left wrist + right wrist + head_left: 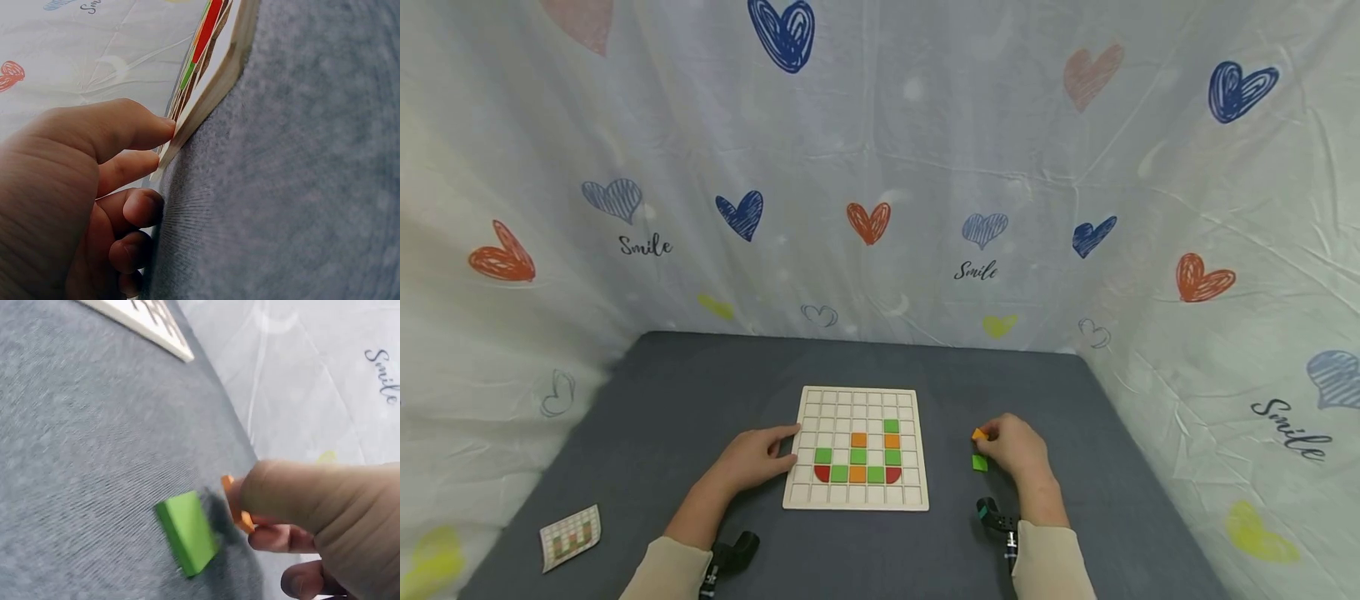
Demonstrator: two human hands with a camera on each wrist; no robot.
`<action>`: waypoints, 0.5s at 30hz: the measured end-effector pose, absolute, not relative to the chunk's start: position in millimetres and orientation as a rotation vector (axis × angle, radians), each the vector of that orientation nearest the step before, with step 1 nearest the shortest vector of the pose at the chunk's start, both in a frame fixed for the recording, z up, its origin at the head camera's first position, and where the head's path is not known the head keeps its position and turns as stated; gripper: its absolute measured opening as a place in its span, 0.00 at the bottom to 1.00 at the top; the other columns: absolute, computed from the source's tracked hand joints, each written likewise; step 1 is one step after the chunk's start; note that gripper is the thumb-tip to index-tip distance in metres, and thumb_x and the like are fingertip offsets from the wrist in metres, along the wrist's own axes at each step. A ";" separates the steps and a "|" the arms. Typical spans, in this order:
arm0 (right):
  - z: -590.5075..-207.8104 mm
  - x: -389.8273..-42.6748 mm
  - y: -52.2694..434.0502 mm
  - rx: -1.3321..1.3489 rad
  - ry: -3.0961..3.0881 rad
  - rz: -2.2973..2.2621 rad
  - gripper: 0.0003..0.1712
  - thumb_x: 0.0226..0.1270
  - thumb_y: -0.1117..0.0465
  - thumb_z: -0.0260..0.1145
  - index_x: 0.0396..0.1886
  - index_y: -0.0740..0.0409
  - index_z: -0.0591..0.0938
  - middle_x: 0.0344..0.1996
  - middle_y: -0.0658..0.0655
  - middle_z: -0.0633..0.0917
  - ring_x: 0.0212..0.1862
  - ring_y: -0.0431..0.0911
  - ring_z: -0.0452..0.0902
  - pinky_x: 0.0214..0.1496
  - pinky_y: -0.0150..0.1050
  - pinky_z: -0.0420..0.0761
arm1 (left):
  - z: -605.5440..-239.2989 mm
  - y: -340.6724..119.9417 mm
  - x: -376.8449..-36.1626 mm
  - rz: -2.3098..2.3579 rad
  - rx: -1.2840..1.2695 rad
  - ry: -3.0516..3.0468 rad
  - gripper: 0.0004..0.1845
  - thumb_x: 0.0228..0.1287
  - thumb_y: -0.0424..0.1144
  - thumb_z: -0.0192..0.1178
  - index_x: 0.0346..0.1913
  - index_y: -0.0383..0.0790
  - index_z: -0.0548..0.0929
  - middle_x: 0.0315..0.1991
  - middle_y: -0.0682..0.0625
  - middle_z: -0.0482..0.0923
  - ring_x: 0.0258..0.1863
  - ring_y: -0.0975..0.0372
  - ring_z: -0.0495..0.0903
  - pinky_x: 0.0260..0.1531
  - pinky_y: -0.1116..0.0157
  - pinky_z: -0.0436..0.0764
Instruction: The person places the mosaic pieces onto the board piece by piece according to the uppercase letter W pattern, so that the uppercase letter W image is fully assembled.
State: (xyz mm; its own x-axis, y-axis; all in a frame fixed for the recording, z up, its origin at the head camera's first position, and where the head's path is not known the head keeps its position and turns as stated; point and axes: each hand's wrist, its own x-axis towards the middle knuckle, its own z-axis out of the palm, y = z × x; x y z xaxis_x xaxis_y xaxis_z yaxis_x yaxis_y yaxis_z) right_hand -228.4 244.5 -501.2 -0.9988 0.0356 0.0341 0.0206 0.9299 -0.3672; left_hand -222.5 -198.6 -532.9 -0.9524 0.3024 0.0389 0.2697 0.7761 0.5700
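A pale wooden grid board (853,495) lies on the dark cloth, some squares filled with green, orange and red tiles. At its left edge my left hand (758,457) touches the rim with thumb (140,122) and index finger, which stand apart along it; the other fingers are bent beneath. To the right of the board, my right hand (1017,447) pinches an orange tile (236,505) between thumb and fingers, just above the cloth. Close by on the cloth lies a loose green square tile (189,534). The fingers partly cover the orange tile.
A small pattern card (571,538) with a printed grid lies at the left front of the table (715,367). White curtains (910,167) with hearts and lettering stand behind and at both sides. Each wrist wears a black camera mount (996,517).
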 end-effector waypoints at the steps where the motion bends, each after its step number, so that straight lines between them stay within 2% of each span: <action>1: -499.4 -228.4 243.8 -0.041 -3.043 0.586 0.14 0.52 0.51 0.72 0.37 0.52 0.88 0.34 0.51 0.83 0.33 0.45 0.77 0.38 0.48 0.76 | -533.2 -198.5 -222.4 0.921 0.468 2.907 0.28 0.59 0.49 0.65 0.63 0.52 0.75 0.15 0.57 0.66 0.13 0.64 0.62 0.18 0.66 0.62; 5: -490.7 -227.9 237.5 0.006 -3.019 0.626 0.14 0.53 0.51 0.70 0.39 0.50 0.87 0.36 0.50 0.84 0.36 0.46 0.79 0.41 0.49 0.76 | -533.1 -197.9 -222.2 0.909 0.467 2.912 0.28 0.59 0.49 0.65 0.63 0.52 0.75 0.15 0.57 0.66 0.13 0.64 0.62 0.18 0.66 0.62; 15: -463.4 -225.3 200.9 0.224 -2.994 0.578 0.10 0.54 0.51 0.70 0.36 0.47 0.87 0.35 0.46 0.82 0.35 0.42 0.76 0.38 0.44 0.75 | -532.4 -196.9 -222.8 0.906 0.440 2.917 0.28 0.58 0.49 0.65 0.63 0.52 0.76 0.16 0.56 0.66 0.15 0.64 0.63 0.19 0.65 0.62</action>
State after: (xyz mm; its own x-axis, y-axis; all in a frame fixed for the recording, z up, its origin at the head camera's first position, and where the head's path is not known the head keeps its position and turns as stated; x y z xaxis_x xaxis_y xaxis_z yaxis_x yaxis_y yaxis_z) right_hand -225.3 200.9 -463.4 -0.9857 -0.1275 0.1101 -0.1593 0.9179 -0.3635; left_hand -222.8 -196.9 -532.4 -0.9579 0.2853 0.0314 0.2529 0.7873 0.5624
